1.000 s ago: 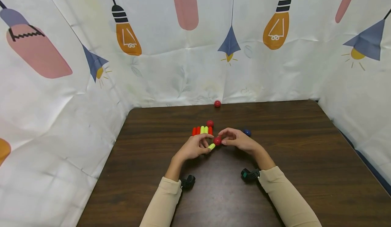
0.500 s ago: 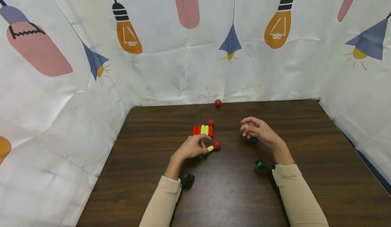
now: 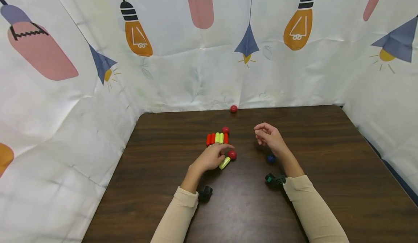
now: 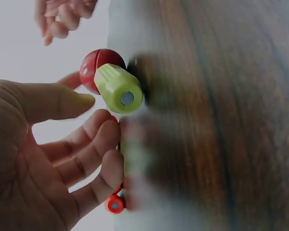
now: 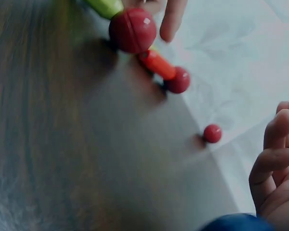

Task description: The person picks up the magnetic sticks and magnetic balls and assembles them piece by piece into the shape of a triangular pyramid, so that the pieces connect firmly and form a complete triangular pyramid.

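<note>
Head view: we see the left hand [image 3: 212, 157] low over the middle of the surface [image 3: 163, 156], index finger stretched out above the near red ball [image 3: 232, 154]; contact there we cannot tell. The loose yellow-green stick [image 3: 224, 163] lies aslant by the thumb, one end against that ball. The right hand [image 3: 269, 137] hangs well apart from the left, fingers loosely bent, nothing seen in it. Just beyond the left hand, a row of sticks [image 3: 217, 137] in red and yellow-green, with the middle red ball [image 3: 225, 129] at its far right end. We note the far red ball [image 3: 233, 108] at the far edge, by the printed cloth [image 3: 196, 68]; a knock could send it over. The blue ball [image 3: 270, 158] sits near the right wrist camera [image 3: 274, 179]; we judge a careless backward sweep could set it rolling

Left wrist view: thumb and fingers spread, clamped on nothing that we can make out; the thumb tip comes close to the loose stick. Its near end shows a grey disc. If that is a magnet, as we suspect, bringing the stick near the row could make pieces snap together crookedly. Lowered fingers could also push the row out of line

Right wrist view: stick and near ball meet end-on. With no grip visible on either, we reckon a brush from the index finger could swing the joint askew or part it
</note>
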A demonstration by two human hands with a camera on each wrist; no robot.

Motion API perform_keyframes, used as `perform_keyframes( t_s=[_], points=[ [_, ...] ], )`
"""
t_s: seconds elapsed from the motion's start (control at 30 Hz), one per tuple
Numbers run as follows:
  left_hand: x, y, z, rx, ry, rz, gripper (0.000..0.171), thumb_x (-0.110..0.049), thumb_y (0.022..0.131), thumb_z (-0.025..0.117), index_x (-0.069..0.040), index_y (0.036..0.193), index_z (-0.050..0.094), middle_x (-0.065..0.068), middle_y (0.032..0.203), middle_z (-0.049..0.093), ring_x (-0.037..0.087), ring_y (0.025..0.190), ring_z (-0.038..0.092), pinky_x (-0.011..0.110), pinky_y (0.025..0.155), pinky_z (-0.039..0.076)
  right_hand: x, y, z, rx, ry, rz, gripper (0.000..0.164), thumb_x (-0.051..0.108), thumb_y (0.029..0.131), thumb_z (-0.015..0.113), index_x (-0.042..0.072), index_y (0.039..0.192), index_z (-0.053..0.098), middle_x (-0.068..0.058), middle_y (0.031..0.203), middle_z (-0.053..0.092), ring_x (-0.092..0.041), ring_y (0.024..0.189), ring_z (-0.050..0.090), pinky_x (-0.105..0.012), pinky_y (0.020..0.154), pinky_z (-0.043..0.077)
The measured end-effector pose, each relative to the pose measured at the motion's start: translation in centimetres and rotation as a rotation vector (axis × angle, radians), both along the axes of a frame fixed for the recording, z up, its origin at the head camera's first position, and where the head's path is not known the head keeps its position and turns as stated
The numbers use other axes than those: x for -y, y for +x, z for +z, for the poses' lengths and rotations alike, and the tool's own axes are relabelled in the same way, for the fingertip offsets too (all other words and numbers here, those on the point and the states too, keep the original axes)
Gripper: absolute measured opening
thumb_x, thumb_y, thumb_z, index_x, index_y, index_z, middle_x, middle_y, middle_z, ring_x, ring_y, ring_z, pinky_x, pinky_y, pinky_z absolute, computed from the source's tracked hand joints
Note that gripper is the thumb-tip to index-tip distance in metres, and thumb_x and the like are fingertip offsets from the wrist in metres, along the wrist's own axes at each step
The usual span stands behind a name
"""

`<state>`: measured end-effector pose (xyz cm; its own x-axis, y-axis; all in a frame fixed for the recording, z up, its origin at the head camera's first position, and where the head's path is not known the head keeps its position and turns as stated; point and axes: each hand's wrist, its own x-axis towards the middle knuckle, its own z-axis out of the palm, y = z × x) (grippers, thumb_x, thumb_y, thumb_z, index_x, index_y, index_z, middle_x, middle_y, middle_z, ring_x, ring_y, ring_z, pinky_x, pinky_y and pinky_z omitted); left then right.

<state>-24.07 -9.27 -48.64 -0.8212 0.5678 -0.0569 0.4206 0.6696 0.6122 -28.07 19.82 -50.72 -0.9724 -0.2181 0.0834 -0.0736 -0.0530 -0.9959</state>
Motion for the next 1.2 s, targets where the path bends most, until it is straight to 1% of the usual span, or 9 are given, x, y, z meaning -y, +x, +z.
perform_keyframes(
  t_s=[0.07, 0.17, 0.27, 0.37, 0.47, 0.6, 0.83, 1.03, 1.2],
  points=[
    [-0.1, 0.0, 0.2, -0.025, -0.021, -0.036, 0.053, 0.005, 0.096, 0.049, -0.023, 0.138, 0.065, 0.004, 0.091, 0.06, 0.014, 0.075, 0.047, 0.022, 0.061, 0.037, 0.0, 0.3, 0.5, -0.021, 0.016, 0.028, 0.007, 0.017, 0.104, 0.062, 0.012, 0.107, 0.063, 0.003, 0.072, 0.061, -0.015, 0.055, 0.054, -0.034, 0.051, 0.037],
    [-0.2, 0.0, 0.4, -0.037, -0.06, -0.091, 0.061, 0.01, 0.094, 0.045, -0.027, 0.138, 0.066, 0.005, 0.108, 0.063, 0.015, 0.083, 0.046, 0.022, 0.062, 0.033, -0.5, 1.3, 1.5, -0.036, 0.032, 0.143, 0.008, 0.015, 0.106, 0.057, 0.012, 0.109, 0.062, 0.002, 0.071, 0.059, -0.016, 0.054, 0.052, -0.035, 0.048, 0.037],
    [0.0, -0.1, 0.5, -0.022, -0.084, -0.108, 0.065, 0.011, 0.092, 0.045, -0.029, 0.137, 0.066, 0.003, 0.12, 0.065, 0.015, 0.08, 0.045, 0.022, 0.059, 0.032, -1.1, 2.6, 2.4, -0.031, 0.089, 0.375, 0.013, 0.013, 0.108, 0.051, 0.008, 0.116, 0.06, -0.003, 0.075, 0.06, -0.02, 0.056, 0.055, -0.033, 0.047, 0.044],
    [0.4, -0.3, 0.5, -0.015, -0.109, -0.098, 0.063, 0.01, 0.09, 0.048, -0.028, 0.137, 0.066, 0.002, 0.108, 0.065, 0.014, 0.076, 0.044, 0.021, 0.057, 0.033, -1.4, 4.1, 2.7, -0.024, 0.179, 0.64, 0.023, 0.011, 0.108, 0.048, -0.004, 0.125, 0.055, -0.017, 0.083, 0.063, -0.035, 0.06, 0.06, -0.034, 0.049, 0.053],
    [0.9, -0.3, 0.5, -0.01, -0.137, -0.068, 0.055, 0.003, 0.093, 0.056, -0.026, 0.138, 0.065, 0.0, 0.107, 0.067, 0.014, 0.08, 0.052, 0.023, 0.066, 0.044, -1.6, 5.7, 2.6, -0.039, 0.27, 0.769, 0.03, 0.01, 0.108, 0.048, -0.012, 0.128, 0.052, -0.03, 0.087, 0.061, -0.049, 0.064, 0.057, -0.036, 0.049, 0.054],
    [1.8, 0.0, 0.5, -0.003, -0.155, -0.016, 0.045, -0.009, 0.095, 0.068, -0.024, 0.137, 0.064, -0.005, 0.109, 0.07, 0.015, 0.086, 0.06, 0.028, 0.076, 0.051, -2.3, 7.2, 2.2, -0.062, 0.372, 0.719, 0.03, 0.013, 0.108, 0.05, -0.01, 0.128, 0.055, -0.029, 0.083, 0.06, -0.044, 0.059, 0.058, -0.036, 0.046, 0.05],
    [3.4, 0.9, 0.3, -0.022, -0.165, 0.059, 0.033, -0.02, 0.094, 0.075, -0.022, 0.126, 0.068, -0.005, 0.081, 0.061, 0.011, 0.067, 0.052, 0.026, 0.06, 0.044, -3.5, 7.8, 1.2, -0.071, 0.462, 0.565, 0.033, 0.016, 0.104, 0.06, -0.003, 0.131, 0.058, -0.016, 0.07, 0.057, -0.019, 0.048, 0.053, -0.034, 0.046, 0.049],
    [4.5, 1.4, 0.3, -0.022, -0.158, 0.105, 0.03, -0.026, 0.092, 0.077, -0.021, 0.12, 0.068, -0.004, 0.074, 0.059, 0.012, 0.062, 0.05, 0.027, 0.057, 0.041, -2.5, 8.4, 0.5, -0.063, 0.539, 0.624, 0.037, 0.023, 0.1, 0.067, 0.006, 0.133, 0.062, -0.014, 0.074, 0.063, -0.022, 0.05, 0.054, -0.031, 0.052, 0.052],
    [4.9, 1.5, 0.2, -0.029, -0.157, 0.119, 0.029, -0.028, 0.091, 0.078, -0.021, 0.117, 0.068, -0.003, 0.072, 0.058, 0.011, 0.06, 0.049, 0.027, 0.056, 0.04, 0.1, 9.1, 0.3, -0.092, 0.592, 0.702, 0.034, 0.029, 0.097, 0.072, 0.013, 0.126, 0.068, -0.001, 0.075, 0.064, -0.005, 0.05, 0.051, -0.025, 0.05, 0.049]
  ],
)
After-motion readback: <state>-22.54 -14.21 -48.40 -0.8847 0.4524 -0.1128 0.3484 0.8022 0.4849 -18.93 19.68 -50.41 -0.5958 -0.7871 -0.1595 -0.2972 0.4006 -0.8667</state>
